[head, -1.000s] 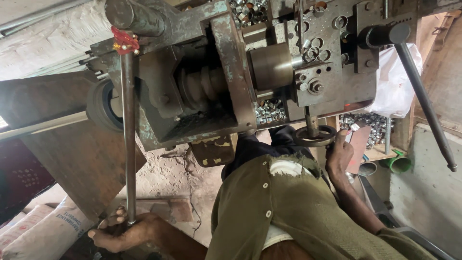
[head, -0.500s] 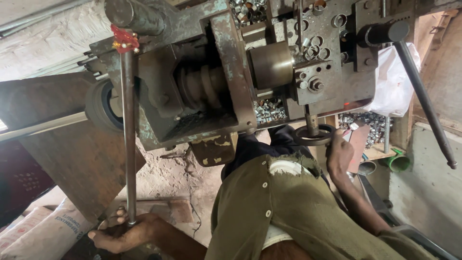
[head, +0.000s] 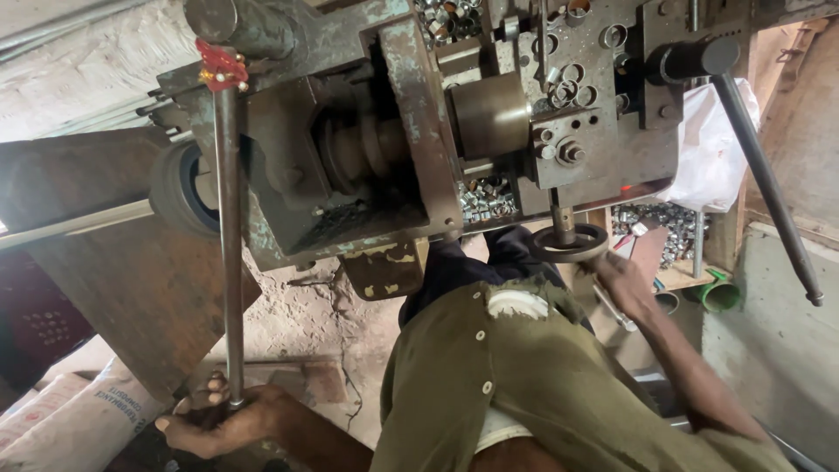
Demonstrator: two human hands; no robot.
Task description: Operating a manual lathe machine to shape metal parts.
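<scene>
my left hand (head: 218, 419) is clenched round the foot of the long steel lever (head: 230, 262). right hand (head: 625, 284) reaches under the small handwheel (head: 570, 243) at the machine's lower edge; grip hidden. best to keep the lever steady.

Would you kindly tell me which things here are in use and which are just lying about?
In use:
- left hand gripping the long grey steel lever rod
- right hand below the small round black handwheel

Lying about:
- white plastic bag
- green plastic cup
- white woven sack

Dim workshop light with brighter daylight at upper left; deep shadows at the left edge, wide-angle bending, fairly sharp.
</scene>
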